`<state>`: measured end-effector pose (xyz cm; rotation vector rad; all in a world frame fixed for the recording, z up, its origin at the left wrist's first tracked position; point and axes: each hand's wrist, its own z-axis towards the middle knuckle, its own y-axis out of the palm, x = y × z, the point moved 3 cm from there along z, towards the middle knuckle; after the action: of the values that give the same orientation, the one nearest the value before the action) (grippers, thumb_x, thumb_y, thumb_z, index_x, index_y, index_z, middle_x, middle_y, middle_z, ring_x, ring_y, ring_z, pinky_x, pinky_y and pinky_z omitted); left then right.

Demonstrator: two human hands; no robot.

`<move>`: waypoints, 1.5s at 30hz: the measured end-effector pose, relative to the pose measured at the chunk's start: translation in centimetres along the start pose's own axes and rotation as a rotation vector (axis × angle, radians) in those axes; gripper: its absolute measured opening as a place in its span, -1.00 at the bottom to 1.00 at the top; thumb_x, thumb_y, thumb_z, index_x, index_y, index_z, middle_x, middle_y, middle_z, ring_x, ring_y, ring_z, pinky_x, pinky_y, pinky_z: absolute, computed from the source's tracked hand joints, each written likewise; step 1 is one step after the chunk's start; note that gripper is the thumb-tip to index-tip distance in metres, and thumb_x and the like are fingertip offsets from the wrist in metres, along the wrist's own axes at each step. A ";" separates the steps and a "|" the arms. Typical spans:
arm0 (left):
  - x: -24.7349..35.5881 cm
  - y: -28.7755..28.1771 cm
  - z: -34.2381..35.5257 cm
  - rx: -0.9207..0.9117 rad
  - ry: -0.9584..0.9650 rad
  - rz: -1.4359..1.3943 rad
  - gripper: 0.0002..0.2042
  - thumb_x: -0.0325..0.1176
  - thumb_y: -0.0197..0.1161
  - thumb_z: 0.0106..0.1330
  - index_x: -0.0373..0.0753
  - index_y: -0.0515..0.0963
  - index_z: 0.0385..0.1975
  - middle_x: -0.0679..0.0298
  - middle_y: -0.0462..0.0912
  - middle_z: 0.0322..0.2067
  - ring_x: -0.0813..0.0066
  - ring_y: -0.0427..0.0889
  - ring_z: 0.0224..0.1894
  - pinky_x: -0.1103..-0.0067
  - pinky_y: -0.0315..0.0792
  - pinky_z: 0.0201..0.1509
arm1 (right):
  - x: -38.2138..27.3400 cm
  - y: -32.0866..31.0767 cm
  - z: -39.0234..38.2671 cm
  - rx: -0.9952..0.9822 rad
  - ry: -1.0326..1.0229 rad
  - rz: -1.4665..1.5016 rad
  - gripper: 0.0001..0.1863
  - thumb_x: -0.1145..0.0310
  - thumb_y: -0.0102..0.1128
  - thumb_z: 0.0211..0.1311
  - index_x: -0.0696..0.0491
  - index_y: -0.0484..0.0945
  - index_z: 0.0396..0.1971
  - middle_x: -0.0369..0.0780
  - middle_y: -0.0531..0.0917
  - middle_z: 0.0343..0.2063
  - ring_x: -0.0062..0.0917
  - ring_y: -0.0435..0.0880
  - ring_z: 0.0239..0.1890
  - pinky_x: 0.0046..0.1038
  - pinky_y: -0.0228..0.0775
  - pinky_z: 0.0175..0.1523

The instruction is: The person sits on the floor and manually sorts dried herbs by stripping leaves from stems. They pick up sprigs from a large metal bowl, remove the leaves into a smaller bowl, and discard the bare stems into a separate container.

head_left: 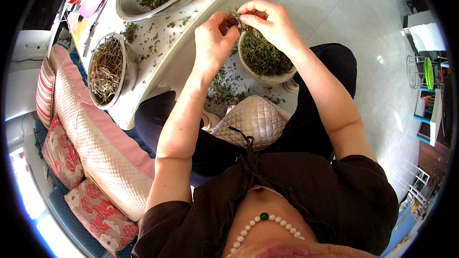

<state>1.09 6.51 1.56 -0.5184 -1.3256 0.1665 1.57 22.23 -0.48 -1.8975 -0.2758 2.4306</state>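
Note:
Above the floor, close together, my two hands pinch a thin leafy herb sprig. My left hand has thumb and fingers closed on its reddish stem end. With thumb and forefinger pressed together, my right hand grips the sprig from the other side. Directly beneath the right hand stands a round pale bowl heaped with small green leaves, partly hidden by that hand and forearm. To the left, a metal bowl on the table holds a tangle of reddish-brown stems.
A large metal basin of green sprigs sits on the white table, among scattered leaves. More leaves litter the floor between my knees, near a quilted cream cushion. A cushioned sofa runs along the left.

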 end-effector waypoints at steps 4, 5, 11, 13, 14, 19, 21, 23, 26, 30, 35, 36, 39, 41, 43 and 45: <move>-1.2 -0.1 0.2 0.014 -0.029 -0.191 -0.83 -0.49 0.17 0.07 -0.42 0.54 -0.35 0.26 0.62 -0.54 0.62 0.55 -0.49 0.67 0.44 -0.36 | -0.6 -0.1 0.1 0.090 -0.032 -0.021 -0.86 0.49 0.13 0.21 0.15 0.55 -0.24 -0.36 0.61 -0.41 -0.79 0.51 -0.39 -0.69 0.38 -0.30; -1.4 -0.1 0.2 0.015 -0.037 -0.263 -0.85 -0.50 0.17 0.06 -0.42 0.55 -0.38 0.25 0.62 -0.56 0.61 0.56 -0.50 0.67 0.44 -0.37 | -0.7 -0.2 0.2 0.102 -0.026 -0.026 -0.87 0.49 0.13 0.22 0.14 0.55 -0.24 -0.37 0.61 -0.42 -0.79 0.50 -0.40 -0.69 0.38 -0.30; -1.4 -0.2 0.2 -0.010 -0.116 -0.373 -0.90 -0.53 0.13 0.11 -0.42 0.54 -0.43 0.27 0.60 -0.55 0.66 0.51 -0.53 0.70 0.40 -0.42 | -0.8 -0.1 0.1 0.103 -0.036 0.007 -0.87 0.48 0.12 0.23 0.13 0.55 -0.24 -0.38 0.60 -0.43 -0.79 0.50 -0.42 -0.69 0.38 -0.33; -1.5 -0.1 0.3 -0.006 -0.175 -0.502 -0.92 -0.55 0.10 0.11 -0.38 0.54 -0.45 0.31 0.56 -0.58 0.67 0.45 -0.57 0.71 0.35 -0.46 | -0.6 0.0 0.1 0.086 -0.019 0.020 -0.87 0.48 0.12 0.23 0.14 0.55 -0.24 -0.38 0.59 -0.44 -0.79 0.50 -0.43 -0.69 0.37 -0.34; -1.6 0.0 0.3 -0.004 -0.204 -0.567 -0.92 -0.55 0.09 0.12 -0.37 0.53 -0.47 0.33 0.54 -0.59 0.68 0.42 -0.58 0.72 0.32 -0.48 | -0.5 0.1 0.1 0.077 -0.010 0.026 -0.87 0.48 0.12 0.23 0.14 0.55 -0.24 -0.38 0.59 -0.44 -0.79 0.49 -0.43 -0.69 0.37 -0.34; -2.8 0.5 0.7 -0.019 -0.285 -0.835 -0.90 -0.56 0.06 0.11 -0.31 0.53 -0.45 0.36 0.48 -0.62 0.67 0.36 -0.59 0.71 0.28 -0.47 | -0.9 -0.1 0.1 0.077 -0.013 0.116 -0.86 0.48 0.10 0.25 0.15 0.54 -0.22 -0.38 0.57 -0.46 -0.78 0.48 -0.44 -0.69 0.37 -0.34; -3.1 0.6 0.7 -0.045 -0.265 -0.806 -0.89 -0.55 0.06 0.13 -0.31 0.53 -0.41 0.35 0.50 -0.56 0.64 0.39 -0.55 0.70 0.31 -0.41 | -0.7 -0.6 0.3 0.090 -0.021 0.163 -0.86 0.47 0.10 0.24 0.15 0.54 -0.23 -0.37 0.57 -0.48 -0.77 0.49 -0.45 -0.68 0.37 -0.35; -2.4 1.0 0.8 -0.060 -0.251 -0.744 -0.88 -0.52 0.06 0.17 -0.30 0.52 -0.34 0.34 0.54 -0.46 0.61 0.44 -0.48 0.68 0.35 -0.32 | -0.5 -1.2 0.5 0.100 -0.023 0.202 -0.86 0.46 0.13 0.23 0.16 0.55 -0.24 -0.36 0.59 -0.51 -0.77 0.50 -0.47 -0.66 0.38 -0.36; -0.9 1.6 0.9 -0.066 -0.295 -0.769 -0.90 -0.49 0.14 0.11 -0.35 0.54 -0.42 0.34 0.52 -0.53 0.64 0.41 -0.49 0.67 0.32 -0.33 | -0.5 -1.4 0.3 0.086 -0.010 0.119 -0.87 0.47 0.12 0.22 0.14 0.55 -0.26 -0.36 0.58 -0.52 -0.77 0.49 -0.50 -0.66 0.38 -0.39; -1.4 2.2 1.1 -0.134 -0.216 -0.738 -0.90 -0.45 0.22 0.10 -0.34 0.53 -0.46 0.35 0.52 -0.54 0.65 0.42 -0.49 0.68 0.33 -0.35 | -0.7 -1.0 0.1 0.009 0.005 -0.018 -0.86 0.47 0.11 0.24 0.15 0.55 -0.23 -0.39 0.58 -0.44 -0.80 0.48 -0.43 -0.71 0.34 -0.33; -1.8 2.4 1.2 -0.072 -0.210 -0.748 -0.96 -0.51 0.20 0.10 -0.33 0.52 -0.50 0.36 0.52 -0.56 0.67 0.43 -0.52 0.70 0.33 -0.39 | -0.9 -1.0 0.0 -0.031 0.017 0.010 -0.86 0.49 0.12 0.22 0.14 0.55 -0.23 -0.40 0.59 -0.46 -0.81 0.50 -0.42 -0.71 0.35 -0.33; -1.8 2.4 1.3 -0.066 -0.205 -0.746 -0.97 -0.53 0.20 0.10 -0.33 0.51 -0.50 0.36 0.51 -0.57 0.68 0.43 -0.52 0.70 0.33 -0.39 | -0.8 -1.0 0.0 -0.048 0.005 0.030 -0.86 0.50 0.12 0.22 0.14 0.55 -0.23 -0.39 0.59 -0.46 -0.81 0.50 -0.42 -0.70 0.35 -0.33; -2.3 2.4 1.3 -0.056 -0.188 -0.762 -0.98 -0.53 0.18 0.12 -0.33 0.51 -0.51 0.34 0.53 -0.55 0.67 0.47 -0.48 0.69 0.37 -0.34 | -0.6 -1.1 0.1 -0.112 0.037 0.065 -0.84 0.52 0.11 0.21 0.14 0.55 -0.22 -0.38 0.60 -0.44 -0.81 0.51 -0.41 -0.70 0.36 -0.31; -2.1 2.6 1.3 -0.098 -0.208 -0.800 -0.97 -0.52 0.13 0.16 -0.30 0.51 -0.46 0.31 0.56 -0.47 0.58 0.53 -0.37 0.59 0.43 -0.15 | -0.9 -1.3 0.0 -0.081 -0.013 -0.013 -0.84 0.54 0.10 0.20 0.15 0.55 -0.21 -0.38 0.61 -0.42 -0.80 0.52 -0.40 -0.70 0.37 -0.29; -2.1 2.8 1.3 -0.135 -0.221 -0.886 -0.96 -0.51 0.11 0.19 -0.29 0.51 -0.43 0.30 0.57 -0.42 0.54 0.55 -0.31 0.53 0.45 -0.04 | -1.1 -1.4 0.1 -0.044 -0.032 -0.045 -0.83 0.55 0.10 0.19 0.15 0.56 -0.21 -0.38 0.61 -0.41 -0.79 0.52 -0.38 -0.70 0.38 -0.26; -2.2 3.1 1.4 -0.167 -0.226 -1.022 -0.95 -0.51 0.10 0.19 -0.28 0.50 -0.42 0.31 0.57 -0.40 0.55 0.54 -0.28 0.50 0.45 -0.02 | -1.1 -1.5 0.1 -0.003 -0.021 -0.031 -0.83 0.55 0.10 0.19 0.15 0.56 -0.22 -0.38 0.61 -0.40 -0.78 0.53 -0.36 -0.69 0.39 -0.24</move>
<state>-0.27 8.73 -1.56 0.0912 -1.6838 -0.7511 1.63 23.52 0.85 -1.8554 -0.3079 2.4331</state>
